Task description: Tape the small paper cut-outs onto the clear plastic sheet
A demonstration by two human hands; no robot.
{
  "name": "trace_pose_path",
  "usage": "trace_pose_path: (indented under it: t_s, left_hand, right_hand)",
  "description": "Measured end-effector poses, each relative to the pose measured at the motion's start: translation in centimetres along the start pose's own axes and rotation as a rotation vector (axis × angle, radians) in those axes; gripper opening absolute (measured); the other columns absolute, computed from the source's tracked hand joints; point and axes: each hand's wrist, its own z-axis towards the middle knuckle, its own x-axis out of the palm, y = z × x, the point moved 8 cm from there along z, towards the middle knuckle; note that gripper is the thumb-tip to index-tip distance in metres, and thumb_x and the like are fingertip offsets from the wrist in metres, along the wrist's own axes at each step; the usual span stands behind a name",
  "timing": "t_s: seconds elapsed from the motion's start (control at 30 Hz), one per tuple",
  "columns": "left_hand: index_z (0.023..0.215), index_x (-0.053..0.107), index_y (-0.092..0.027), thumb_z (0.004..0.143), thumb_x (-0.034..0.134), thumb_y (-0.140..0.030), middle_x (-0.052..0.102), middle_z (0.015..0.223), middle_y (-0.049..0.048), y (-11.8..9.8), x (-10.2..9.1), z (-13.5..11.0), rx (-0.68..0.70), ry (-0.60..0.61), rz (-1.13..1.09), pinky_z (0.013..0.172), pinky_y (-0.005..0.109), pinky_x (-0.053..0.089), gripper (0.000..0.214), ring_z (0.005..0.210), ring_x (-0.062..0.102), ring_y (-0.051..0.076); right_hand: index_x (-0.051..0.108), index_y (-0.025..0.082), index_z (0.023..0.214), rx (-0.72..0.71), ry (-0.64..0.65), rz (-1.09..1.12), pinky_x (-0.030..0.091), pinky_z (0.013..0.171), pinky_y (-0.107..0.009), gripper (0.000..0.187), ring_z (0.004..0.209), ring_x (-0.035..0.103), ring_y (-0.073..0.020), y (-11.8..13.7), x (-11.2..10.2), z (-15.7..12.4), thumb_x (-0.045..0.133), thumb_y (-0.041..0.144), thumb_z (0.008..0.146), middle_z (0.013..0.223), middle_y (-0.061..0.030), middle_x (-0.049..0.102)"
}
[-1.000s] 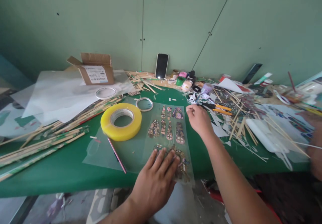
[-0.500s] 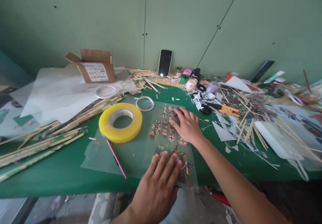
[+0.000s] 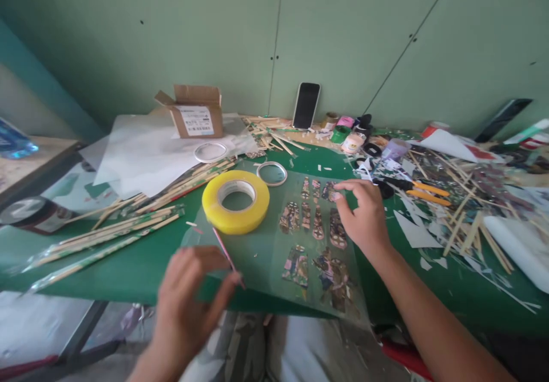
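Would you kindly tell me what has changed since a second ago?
The left hand lifted off the lower cutouts and moved left to the pink stick; grip unclear. The right hand moved left to the upper right cutout. The tape roll and phone stayed put.

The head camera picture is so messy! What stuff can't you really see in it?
All in the head view:
Cardboard box: its inside is hidden by its front; the print on its label is too small and blurry.
Left hand: blurred, so I can't tell whether it touches the pink stick.
Top-right patterned cutout: partly covered by the right hand.
Blue see-through container: cut off by the left edge.
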Motion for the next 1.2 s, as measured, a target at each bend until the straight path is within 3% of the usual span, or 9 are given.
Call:
trace_pose_path:
  t_s: [0.07,0.17,0.27,0.4,0.57,0.83,1.07,1.2]
  left_hand:
    - [0.088,0.056,-0.022,0.088,0.062,-0.031,0.065,0.083,0.0036,4.4,-1.9,0.3,-0.153,-0.054,0.183,0.074,0.036,0.048,0.011,0.080,0.061,0.021]
    - [0.097,0.061,-0.022,0.083,0.066,-0.048,0.067,0.099,0.0078,8.9,-1.1,0.9,-0.289,0.108,0.329,0.083,0.041,0.048,0.031,0.096,0.062,0.028]
    - [0.101,0.064,-0.020,0.077,0.070,-0.055,0.068,0.106,0.0103,10.4,0.6,2.1,-0.326,0.248,0.392,0.089,0.045,0.047,0.043,0.102,0.062,0.033]
    - [0.099,0.065,-0.022,0.079,0.071,-0.049,0.068,0.113,0.0100,10.1,1.3,3.9,-0.226,0.279,0.378,0.095,0.044,0.042,0.034,0.114,0.060,0.032]
    - [0.094,0.068,-0.022,0.088,0.061,-0.035,0.070,0.109,0.0067,10.6,1.2,4.4,-0.128,0.314,0.318,0.087,0.039,0.040,0.015,0.106,0.062,0.027]
    - [0.087,0.067,-0.022,0.090,0.057,-0.033,0.070,0.105,0.0033,10.8,2.1,4.0,0.000,0.285,0.164,0.088,0.038,0.038,0.015,0.103,0.062,0.024]
    - [0.082,0.064,-0.022,0.089,0.055,-0.031,0.068,0.102,0.0044,12.1,0.1,3.6,-0.108,0.217,0.255,0.088,0.039,0.040,0.014,0.099,0.062,0.025]
    - [0.079,0.063,-0.022,0.086,0.059,-0.033,0.067,0.095,0.0036,13.9,-1.9,2.9,-0.226,0.140,0.280,0.087,0.038,0.042,0.013,0.090,0.062,0.024]
  right_hand:
    - [0.063,0.022,0.087,-0.064,0.041,0.086,0.049,0.083,-0.038,0.016,0.086,0.063,-0.0227,3.5,-0.4,-0.2,0.047,0.027,0.090,0.089,-0.0077,0.067]
    - [0.063,0.023,0.086,-0.208,0.206,0.214,0.050,0.079,-0.036,0.014,0.083,0.063,-0.0210,9.8,0.5,-1.3,0.049,0.024,0.091,0.082,-0.0049,0.067]
    - [0.066,0.021,0.100,-0.326,0.339,0.236,0.051,0.086,-0.042,0.016,0.097,0.061,-0.0250,15.0,2.6,-2.4,0.053,0.023,0.090,0.099,-0.0092,0.068]
    - [0.060,0.016,0.125,-0.396,0.434,0.156,0.043,0.106,-0.050,0.039,0.125,0.050,-0.0311,18.0,6.2,-2.8,0.063,0.023,0.086,0.134,-0.0137,0.059]
    - [0.058,0.019,0.131,-0.404,0.568,0.134,0.038,0.111,-0.053,0.047,0.120,0.055,-0.0301,17.8,9.5,-3.1,0.068,0.021,0.085,0.120,-0.0109,0.068]
    - [0.059,0.021,0.128,-0.440,0.641,0.119,0.037,0.110,-0.052,0.044,0.115,0.059,-0.0276,17.3,9.6,-2.9,0.070,0.021,0.085,0.115,-0.0095,0.069]
    - [0.058,0.024,0.125,-0.453,0.744,0.066,0.030,0.116,-0.057,0.040,0.126,0.055,-0.0262,14.9,8.9,-2.5,0.068,0.020,0.086,0.128,-0.0077,0.064]
    - [0.059,0.027,0.123,-0.473,0.812,0.019,0.035,0.115,-0.055,0.041,0.135,0.047,-0.0264,12.6,8.5,-1.6,0.062,0.013,0.085,0.138,-0.0047,0.058]
